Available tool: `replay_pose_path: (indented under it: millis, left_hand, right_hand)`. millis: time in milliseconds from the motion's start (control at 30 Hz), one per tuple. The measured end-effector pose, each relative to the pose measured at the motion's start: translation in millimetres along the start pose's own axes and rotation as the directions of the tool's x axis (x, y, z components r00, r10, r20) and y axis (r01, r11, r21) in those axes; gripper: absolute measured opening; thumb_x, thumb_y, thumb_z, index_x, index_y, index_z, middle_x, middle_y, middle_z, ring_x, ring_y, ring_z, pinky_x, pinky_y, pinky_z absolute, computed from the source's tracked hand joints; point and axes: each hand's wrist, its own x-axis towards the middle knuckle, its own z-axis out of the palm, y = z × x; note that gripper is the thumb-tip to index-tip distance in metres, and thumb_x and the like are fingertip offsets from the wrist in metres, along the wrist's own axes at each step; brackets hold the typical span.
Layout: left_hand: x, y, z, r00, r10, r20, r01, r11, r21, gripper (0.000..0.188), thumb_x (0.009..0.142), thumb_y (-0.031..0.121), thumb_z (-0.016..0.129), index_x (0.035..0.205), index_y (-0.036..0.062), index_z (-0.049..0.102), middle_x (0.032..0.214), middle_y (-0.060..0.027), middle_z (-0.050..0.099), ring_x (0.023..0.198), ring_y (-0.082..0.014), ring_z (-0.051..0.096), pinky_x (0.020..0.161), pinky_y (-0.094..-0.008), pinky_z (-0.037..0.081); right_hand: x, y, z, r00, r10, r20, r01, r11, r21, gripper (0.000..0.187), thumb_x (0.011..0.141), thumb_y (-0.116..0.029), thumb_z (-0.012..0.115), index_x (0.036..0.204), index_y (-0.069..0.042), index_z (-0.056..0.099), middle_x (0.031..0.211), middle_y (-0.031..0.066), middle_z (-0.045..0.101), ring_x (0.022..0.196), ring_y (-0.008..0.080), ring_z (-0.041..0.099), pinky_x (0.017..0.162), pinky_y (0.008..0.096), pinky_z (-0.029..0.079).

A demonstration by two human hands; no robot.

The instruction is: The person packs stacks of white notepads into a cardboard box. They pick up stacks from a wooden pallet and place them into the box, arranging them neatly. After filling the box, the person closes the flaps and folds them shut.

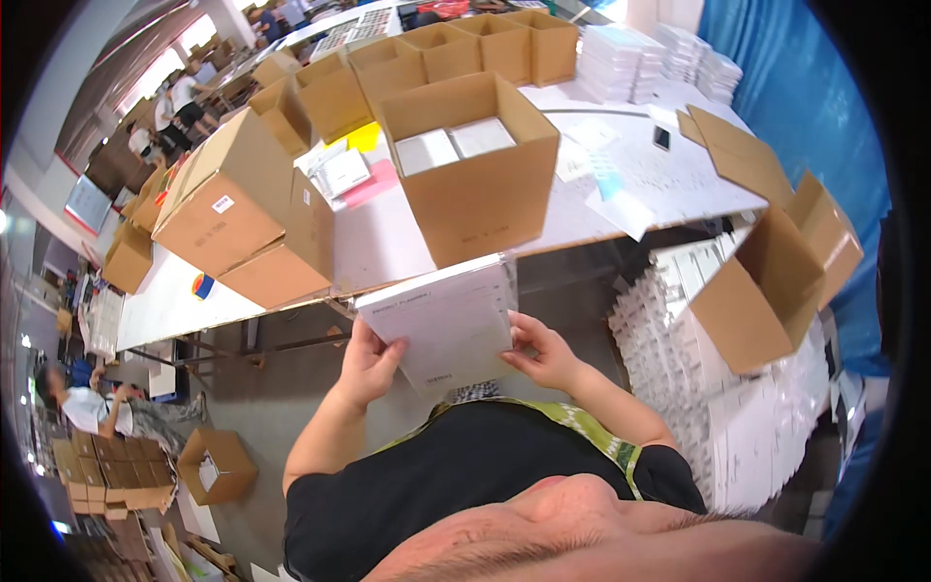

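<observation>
In front of my body, both hands hold a white paper pad (441, 325) with printed lines, tilted with its top toward the table. It looks thick, perhaps several pads in a stack; clear film seems to shine at its upper right edge. My left hand (372, 357) grips the left side, thumb on the front face. On the right edge, my right hand (541, 351) pinches with thumb and fingers. Just beyond the pad, an open cardboard box (475, 209) stands at the table's front edge, with white pads (427, 151) in two piles inside.
Closed cartons (228, 199) stand left on the white table (364, 233), near a tape roll (202, 286). Open boxes (388, 66) line the back, beside white stacks (621, 63). A phone (661, 138) lies right. Below it, an open box (752, 301) rests on piled white packs (669, 378). People work far left.
</observation>
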Motion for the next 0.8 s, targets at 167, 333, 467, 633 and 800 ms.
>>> replay_pose_path:
  millis: [167, 333, 467, 633, 800]
  left_hand:
    - [110.1, 17.3, -55.3, 0.977, 0.164, -0.133, -0.164, 0.986, 0.009, 0.061, 0.091, -0.009, 0.053, 0.147, 0.0026, 0.031, 0.140, -0.0123, 0.050, 0.132, -0.0231, 0.047, 0.111, -0.0386, 0.035]
    - [270.2, 55.6, -90.5, 0.936, 0.052, -0.349, -0.116, 0.979, -0.165, 0.054, 0.096, 0.002, 0.050, 0.147, 0.0046, 0.032, 0.139, -0.0156, 0.050, 0.127, -0.0285, 0.052, 0.108, -0.0439, 0.045]
    - [395.1, 23.0, -107.3, 0.946, -0.165, -0.279, 0.098, 0.966, -0.240, 0.042, 0.098, 0.008, 0.054, 0.138, 0.0080, 0.041, 0.125, -0.0110, 0.059, 0.109, -0.0225, 0.063, 0.090, -0.0407, 0.056]
    - [480.4, -66.0, -51.6, 0.876, -0.439, -0.202, 0.444, 0.896, -0.023, 0.039, 0.097, 0.009, 0.055, 0.134, 0.0116, 0.044, 0.121, -0.0088, 0.061, 0.102, -0.0226, 0.064, 0.076, -0.0433, 0.058]
    - [521.0, -159.2, -17.6, 0.767, -0.615, -0.186, 0.630, 0.776, 0.035, 0.043, 0.097, 0.011, 0.056, 0.138, 0.0124, 0.042, 0.126, -0.0084, 0.059, 0.110, -0.0228, 0.062, 0.085, -0.0473, 0.055]
  right_hand:
    - [73.6, 4.9, -67.5, 0.957, -0.287, -0.049, 0.239, 0.871, -0.428, 0.061, 0.081, 0.000, 0.073, 0.137, -0.007, 0.050, 0.120, 0.0102, 0.065, 0.108, 0.0222, 0.061, 0.083, 0.0324, 0.051]
    - [113.2, 31.5, -149.5, 0.907, -0.199, -0.372, 0.071, 0.941, -0.330, 0.042, 0.088, 0.003, 0.062, 0.129, -0.002, 0.054, 0.119, 0.0093, 0.064, 0.103, 0.0149, 0.059, 0.086, 0.0280, 0.047]
    - [136.9, 51.8, -193.2, 0.811, -0.125, -0.571, 0.045, 0.987, -0.153, 0.032, 0.094, 0.001, 0.056, 0.126, -0.001, 0.055, 0.117, 0.0094, 0.064, 0.097, 0.0093, 0.056, 0.086, 0.0239, 0.044]
    - [155.2, 81.4, -245.1, 0.802, -0.107, -0.588, 0.018, 0.988, -0.156, 0.025, 0.096, -0.002, 0.055, 0.120, 0.000, 0.057, 0.115, 0.0098, 0.065, 0.098, 0.0118, 0.058, 0.086, 0.0265, 0.047]
    - [191.5, 109.1, -305.0, 0.819, -0.083, -0.568, 0.046, 0.996, -0.080, 0.019, 0.096, -0.002, 0.054, 0.115, 0.001, 0.058, 0.111, 0.0099, 0.065, 0.097, 0.0130, 0.058, 0.086, 0.0279, 0.047]
